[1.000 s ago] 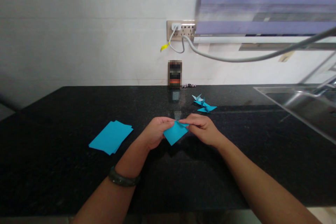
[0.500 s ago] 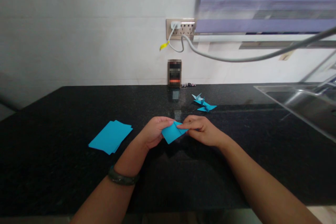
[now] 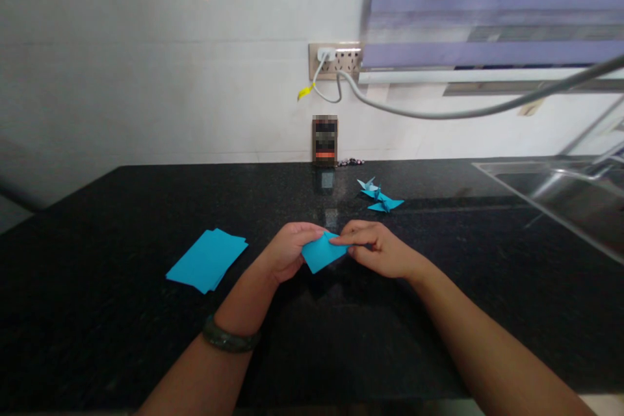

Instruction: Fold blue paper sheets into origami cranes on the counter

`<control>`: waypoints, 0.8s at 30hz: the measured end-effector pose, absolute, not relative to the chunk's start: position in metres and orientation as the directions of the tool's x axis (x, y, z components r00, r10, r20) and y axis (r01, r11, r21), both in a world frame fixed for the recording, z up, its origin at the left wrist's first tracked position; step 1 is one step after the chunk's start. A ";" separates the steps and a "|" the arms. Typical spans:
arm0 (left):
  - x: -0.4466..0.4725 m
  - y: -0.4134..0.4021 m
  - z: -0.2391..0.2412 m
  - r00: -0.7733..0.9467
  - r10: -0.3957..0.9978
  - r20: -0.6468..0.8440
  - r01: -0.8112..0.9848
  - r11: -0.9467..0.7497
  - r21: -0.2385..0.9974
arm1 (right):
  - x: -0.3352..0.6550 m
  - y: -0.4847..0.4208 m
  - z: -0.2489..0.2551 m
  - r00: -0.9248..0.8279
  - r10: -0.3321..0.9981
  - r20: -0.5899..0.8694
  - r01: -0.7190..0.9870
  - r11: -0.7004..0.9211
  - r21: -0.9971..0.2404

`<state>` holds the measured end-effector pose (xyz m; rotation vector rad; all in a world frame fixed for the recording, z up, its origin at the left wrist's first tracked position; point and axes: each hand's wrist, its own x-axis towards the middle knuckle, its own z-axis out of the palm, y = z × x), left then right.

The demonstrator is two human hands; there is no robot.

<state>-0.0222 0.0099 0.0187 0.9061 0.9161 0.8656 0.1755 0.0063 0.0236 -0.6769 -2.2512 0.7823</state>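
Between my two hands is a small folded piece of blue origami paper [image 3: 318, 255], held just above the dark countertop. My left hand [image 3: 288, 250] grips its left side, thumb on top and the other fingers mostly hidden behind it. My right hand [image 3: 377, 248] pinches the right corner, its index finger lying along the upper face near a fold. To the left, a stack of flat blue paper sheets [image 3: 207, 261] rests on the counter. Behind my right hand sit several folded paper cranes [image 3: 385, 203] in blue and paler blue.
A phone [image 3: 325, 141] with a blurred screen leans on the wall, a beaded strand [image 3: 351, 161] beside it. Above are a wall socket [image 3: 348, 62] and a grey cable [image 3: 433, 114]. A metal sink [image 3: 575, 198] lies to the right in the black counter [image 3: 146, 208].
The whole view has shifted slightly, so everything appears a little lower. My right index finger presses on the folded paper, and the flap near it looks flatter. Both hands keep their hold.
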 end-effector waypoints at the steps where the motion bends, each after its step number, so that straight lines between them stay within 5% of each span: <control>1: -0.022 0.010 0.019 0.350 0.897 -0.271 -0.218 0.359 0.907 | 0.175 0.006 0.023 -0.652 0.640 0.407 0.253 0.690 -0.679; 24: -0.019 0.009 0.015 0.315 0.911 -0.267 -0.138 0.322 0.937 | 0.173 0.006 0.019 -0.660 0.628 0.413 0.281 0.716 -0.639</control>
